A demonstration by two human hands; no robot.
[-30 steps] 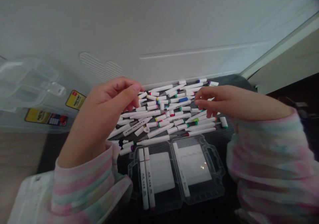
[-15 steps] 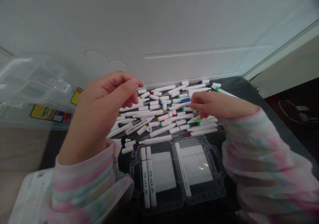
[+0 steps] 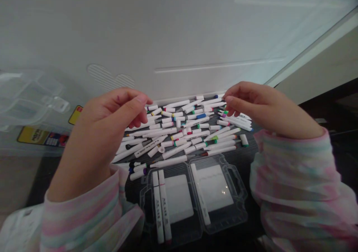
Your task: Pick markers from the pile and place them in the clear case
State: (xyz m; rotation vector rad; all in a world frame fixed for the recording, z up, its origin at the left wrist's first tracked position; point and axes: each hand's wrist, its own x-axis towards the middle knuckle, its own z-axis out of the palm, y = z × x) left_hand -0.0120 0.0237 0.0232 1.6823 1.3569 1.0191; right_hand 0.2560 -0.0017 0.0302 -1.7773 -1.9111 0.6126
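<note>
Okay, pale panel first, biggest thing from where I stand, rising beyond both hands. Dark ribbed surface next, below the hands, mostly buried under a wide spread of white markers that starts just past the left fingertips and runs over to beneath the right hand. Clear container off to the left hand's outer side, yellow label lower on that side. Open clear case nearer the person than either hand, between the two pastel striped sleeves; two markers lie side by side in its left half, one marker in its right half. Left hand hangs over the left edge of the spread, fingers loosely curled, thumb along the index finger; can't tell if it pinches anything. Right hand is over the far right end, fingertips bent down close to the thumb; can't tell there either. Few markers lie bunched right under it. Smallest: green-ended cap, below the right wrist.
</note>
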